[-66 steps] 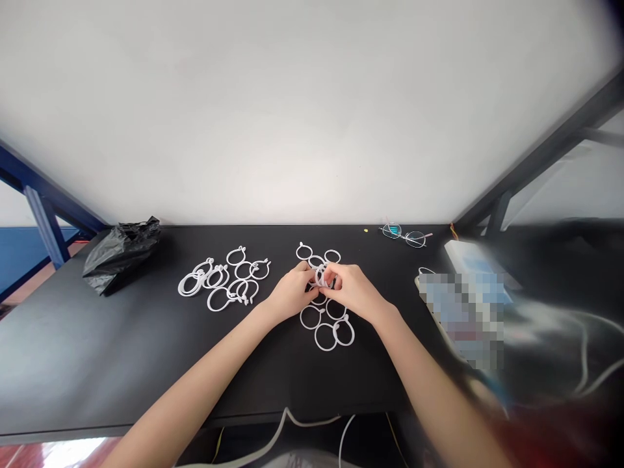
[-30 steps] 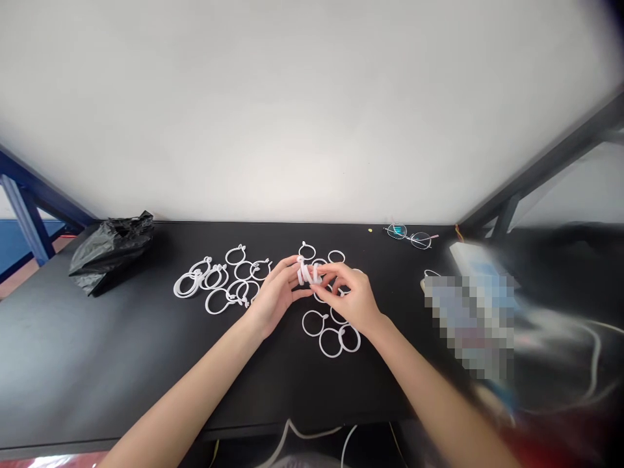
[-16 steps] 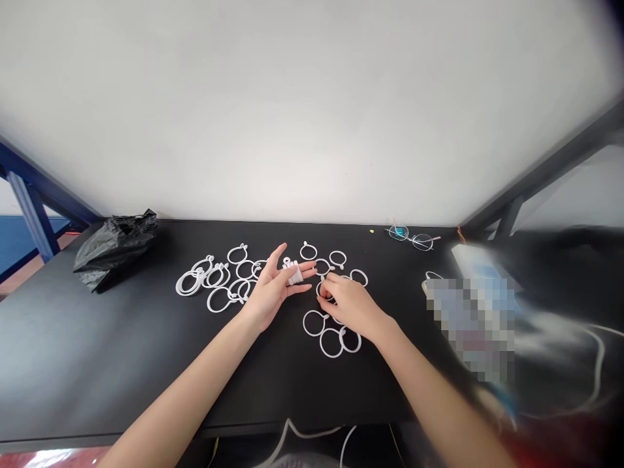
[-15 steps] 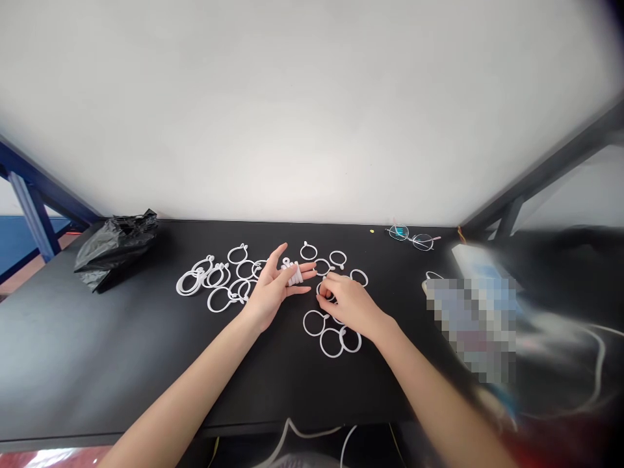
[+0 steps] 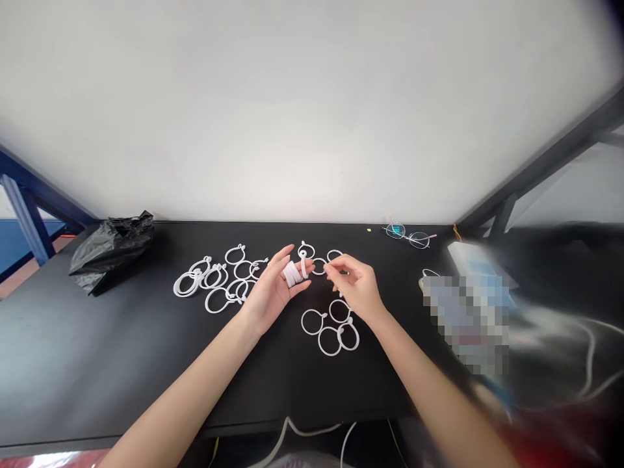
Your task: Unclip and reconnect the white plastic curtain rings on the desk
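Observation:
Several white curtain rings (image 5: pixel 293 274) with small eyelets are threaded around the fingers of my left hand (image 5: pixel 270 290), bunched in its curve. One more ring (image 5: pixel 303 265) hangs nearer the fingertips, apart from that bunch. My right hand (image 5: pixel 358 286) has its thumb and forefinger pinched at the edge of another white ring (image 5: pixel 319 266), covering the spot where its eyelet lies. Below the right hand, several loose rings (image 5: pixel 330 341) lie flat on the black tabletop (image 5: pixel 234 383). Left of my left hand is a larger overlapping group of rings (image 5: pixel 214 300).
A crumpled black plastic bag (image 5: pixel 112 250) sits at the left. Eyeglasses (image 5: pixel 419 240) rest at the back right, near a tiny yellow bit (image 5: pixel 369 229). A blurred white box (image 5: pixel 480 266) and cables are on the right. The white wall (image 5: pixel 312 130) rises behind.
A ring that lay under my right hand is gone from the table, and one more hangs on my left fingers. My right hand has moved up to another ring.

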Motion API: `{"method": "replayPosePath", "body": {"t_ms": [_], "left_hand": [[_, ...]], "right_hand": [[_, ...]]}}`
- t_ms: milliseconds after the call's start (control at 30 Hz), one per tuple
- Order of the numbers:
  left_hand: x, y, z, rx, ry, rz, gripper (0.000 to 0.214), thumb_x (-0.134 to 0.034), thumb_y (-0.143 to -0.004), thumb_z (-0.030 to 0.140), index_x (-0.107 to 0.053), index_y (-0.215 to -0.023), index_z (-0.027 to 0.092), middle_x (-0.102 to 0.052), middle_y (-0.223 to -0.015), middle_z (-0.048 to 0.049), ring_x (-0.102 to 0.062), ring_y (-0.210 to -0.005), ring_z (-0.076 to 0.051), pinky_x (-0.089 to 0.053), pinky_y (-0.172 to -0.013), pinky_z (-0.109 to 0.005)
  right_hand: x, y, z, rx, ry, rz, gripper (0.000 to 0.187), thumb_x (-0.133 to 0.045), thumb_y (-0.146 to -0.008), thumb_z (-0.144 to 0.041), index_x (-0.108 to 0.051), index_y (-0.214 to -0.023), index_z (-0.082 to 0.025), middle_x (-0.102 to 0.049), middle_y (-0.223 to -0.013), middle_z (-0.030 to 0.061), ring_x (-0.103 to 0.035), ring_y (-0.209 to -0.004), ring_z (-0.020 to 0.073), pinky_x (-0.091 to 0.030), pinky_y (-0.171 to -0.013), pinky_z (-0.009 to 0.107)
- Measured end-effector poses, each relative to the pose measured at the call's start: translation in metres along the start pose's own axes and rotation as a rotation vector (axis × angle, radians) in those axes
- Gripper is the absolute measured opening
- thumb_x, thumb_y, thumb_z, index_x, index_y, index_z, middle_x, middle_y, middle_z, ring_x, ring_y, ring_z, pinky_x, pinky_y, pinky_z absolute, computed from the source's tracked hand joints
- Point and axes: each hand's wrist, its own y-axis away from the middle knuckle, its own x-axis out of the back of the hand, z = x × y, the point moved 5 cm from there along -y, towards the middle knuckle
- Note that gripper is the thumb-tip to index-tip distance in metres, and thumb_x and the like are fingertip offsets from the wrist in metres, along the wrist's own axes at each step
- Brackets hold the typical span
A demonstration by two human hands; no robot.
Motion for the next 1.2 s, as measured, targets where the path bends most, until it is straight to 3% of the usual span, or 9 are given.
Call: {"method": "replayPosePath", "body": {"t_ms": [167, 333, 433, 600, 700, 833, 933, 1067, 1200], "left_hand": [[-0.009, 0.005, 0.006, -0.153, -0.201, -0.169, 0.024, -0.063, -0.089, 0.034, -0.069, -0.109, 0.021, -0.071, -0.11, -0.0083, -0.067, -0.104, -0.022, -0.055, -0.087, -0.033], [-0.023, 0.018, 0.004, -0.239, -0.517, -0.263, 0.02, -0.067, -0.085, 0.034, -0.076, -0.094, 0.018, -0.075, -0.081, -0.0083, -0.071, -0.078, -0.023, -0.059, -0.076, -0.037], [-0.031, 0.024, 0.003, -0.273, -0.657, -0.362, 0.018, -0.065, -0.086, 0.031, -0.078, -0.092, 0.019, -0.075, -0.085, -0.009, -0.071, -0.082, -0.024, -0.057, -0.081, -0.04], [-0.034, 0.024, -0.001, -0.25, -0.724, -0.391, 0.018, -0.066, -0.085, 0.029, -0.078, -0.094, 0.019, -0.075, -0.084, -0.0084, -0.069, -0.085, -0.024, -0.056, -0.08, -0.038], [-0.03, 0.02, -0.002, -0.198, -0.643, -0.355, 0.017, -0.068, -0.082, 0.031, -0.078, -0.089, 0.018, -0.075, -0.081, -0.0086, -0.068, -0.076, -0.022, -0.056, -0.073, -0.035], [-0.021, 0.016, -0.003, -0.114, -0.504, -0.351, 0.015, -0.07, -0.08, 0.03, -0.077, -0.079, 0.017, -0.074, -0.075, -0.0083, -0.068, -0.069, -0.021, -0.055, -0.07, -0.035], [-0.016, 0.015, -0.005, -0.015, -0.345, -0.408, 0.013, -0.07, -0.077, 0.028, -0.074, -0.074, 0.016, -0.07, -0.066, -0.0063, -0.066, -0.062, -0.019, -0.054, -0.067, -0.034], [-0.014, 0.013, -0.005, 0.047, -0.197, -0.396, 0.021, -0.074, -0.07, 0.029, -0.057, -0.067, 0.017, -0.06, -0.059, -0.0002, -0.058, -0.054, -0.013, -0.049, -0.053, -0.026], [-0.014, 0.008, -0.004, -0.009, -0.24, -0.272, 0.035, -0.072, -0.068, 0.02, -0.038, -0.075, 0.021, -0.053, -0.061, 0.0064, -0.047, -0.049, -0.008, -0.04, -0.044, -0.018]], "right_hand": [[-0.012, 0.001, 0.009, -0.309, -0.211, -0.196, 0.037, -0.07, -0.079, -0.05, -0.068, -0.089, -0.015, -0.064, -0.082, 0.0053, -0.06, -0.067, 0.0141, -0.047, -0.043, 0.02], [-0.034, 0.015, 0.003, -0.467, -0.501, -0.509, 0.031, -0.07, -0.081, -0.046, -0.069, -0.076, -0.016, -0.06, -0.069, -0.0001, -0.063, -0.074, 0.0133, -0.055, -0.074, 0.029], [-0.036, 0.017, 0.0, -0.461, -0.604, -0.485, 0.026, -0.072, -0.079, -0.044, -0.071, -0.077, -0.018, -0.066, -0.072, 0.0011, -0.065, -0.077, 0.0153, -0.054, -0.081, 0.031], [-0.034, 0.016, -0.012, -0.312, -0.533, -0.391, 0.029, -0.066, -0.084, -0.04, -0.071, -0.109, -0.026, -0.065, -0.125, 0.0053, -0.06, -0.117, 0.0233, -0.052, -0.095, 0.036], [-0.033, 0.016, -0.012, -0.265, -0.451, -0.374, 0.029, -0.063, -0.087, -0.04, -0.07, -0.112, -0.027, -0.065, -0.125, 0.0057, -0.064, -0.109, 0.0216, -0.056, -0.083, 0.032], [-0.03, 0.014, -0.006, -0.267, -0.417, -0.354, 0.028, -0.069, -0.081, -0.036, -0.071, -0.105, -0.022, -0.071, -0.097, 0.0045, -0.065, -0.072, 0.0141, -0.052, -0.059, 0.025], [-0.028, 0.012, -0.004, -0.297, -0.436, -0.389, 0.024, -0.078, -0.071, -0.026, -0.07, -0.092, -0.019, -0.066, -0.08, 0.0001, -0.06, -0.066, 0.0103, -0.046, -0.053, 0.019], [-0.032, 0.015, 0.0, -0.432, -0.613, -0.453, 0.034, -0.084, -0.06, -0.02, -0.061, -0.085, -0.018, -0.06, -0.068, -0.0052, -0.049, -0.05, 0.0045, -0.029, -0.039, 0.015], [-0.039, 0.019, 0.002, -0.455, -0.653, -0.491, 0.032, -0.084, -0.06, -0.021, -0.06, -0.082, -0.017, -0.063, -0.066, -0.0049, -0.047, -0.042, 0.0029, -0.033, -0.037, 0.015]]}}
